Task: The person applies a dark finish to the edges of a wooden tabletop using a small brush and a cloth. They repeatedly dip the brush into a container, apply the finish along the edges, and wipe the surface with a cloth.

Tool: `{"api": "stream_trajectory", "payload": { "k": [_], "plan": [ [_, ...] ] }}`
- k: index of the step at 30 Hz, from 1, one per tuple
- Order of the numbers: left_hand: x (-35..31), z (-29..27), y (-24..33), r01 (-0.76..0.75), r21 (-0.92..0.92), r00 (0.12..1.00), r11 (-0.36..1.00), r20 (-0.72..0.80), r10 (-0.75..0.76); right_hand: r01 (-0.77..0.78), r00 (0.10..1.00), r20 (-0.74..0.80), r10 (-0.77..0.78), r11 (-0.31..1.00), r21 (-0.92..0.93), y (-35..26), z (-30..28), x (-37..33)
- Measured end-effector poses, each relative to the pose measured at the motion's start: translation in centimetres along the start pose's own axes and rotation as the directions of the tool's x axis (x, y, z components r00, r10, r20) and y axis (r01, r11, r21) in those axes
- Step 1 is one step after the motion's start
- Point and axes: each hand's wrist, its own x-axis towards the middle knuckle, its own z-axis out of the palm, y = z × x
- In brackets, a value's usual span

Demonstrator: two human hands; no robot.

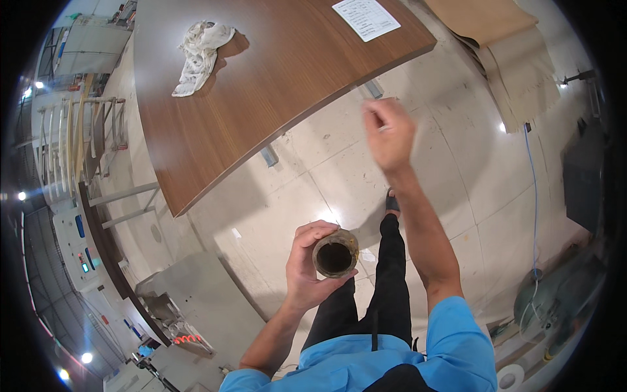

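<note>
My left hand (306,264) is wrapped round a worn, brownish round container (317,255) in front of my waist. Its open mouth faces up, and the inside is too dark to make out. Farther forward and to the right, my right hand (390,136) is raised over the floor, close to the table's edge. Its fingers are curled together and slightly blurred; a small pale spot shows between them, too small to name. A crumpled, stained white cloth (199,57) lies on the brown wood-grain tabletop (274,72).
A printed paper sheet (366,18) lies on the table's far right. Brown sheet material (516,65) hangs at the upper right. A blue hose (535,196) runs down the right side. To the left stand a machine with a control panel (77,245) and a rack (78,134).
</note>
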Motion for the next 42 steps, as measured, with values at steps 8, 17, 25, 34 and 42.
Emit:
{"api": "stream_trajectory", "payload": {
  "k": [8,17,25,34,42],
  "plan": [
    [-3.8,-8.1,-1.7,-0.019,-0.008,0.999,1.0,-0.033,0.019,-0.002,1.0,0.009,0.001,0.995,0.095,-5.9,7.8,-5.7],
    [-6.2,-11.3,-1.0,-0.021,0.023,0.999,1.0,-0.041,0.022,0.091,0.963,0.255,-0.092,0.996,0.014,-6.3,9.1,-6.7],
    [-4.3,-7.2,-1.1,-0.021,-0.031,1.0,0.999,-0.02,0.02,-0.052,0.998,0.033,0.054,0.997,-0.051,-3.7,4.0,-4.1],
    [-1.5,0.6,0.3,-0.013,-0.023,1.0,1.0,-0.002,0.013,-0.136,0.964,-0.243,0.107,0.985,-0.107,1.7,-5.6,3.2],
    [-0.2,8.3,2.2,-0.012,0.002,1.0,1.0,-0.017,0.012,-0.006,0.99,-0.141,-0.02,0.984,-0.179,4.0,-13.2,8.1]
  ]
}}
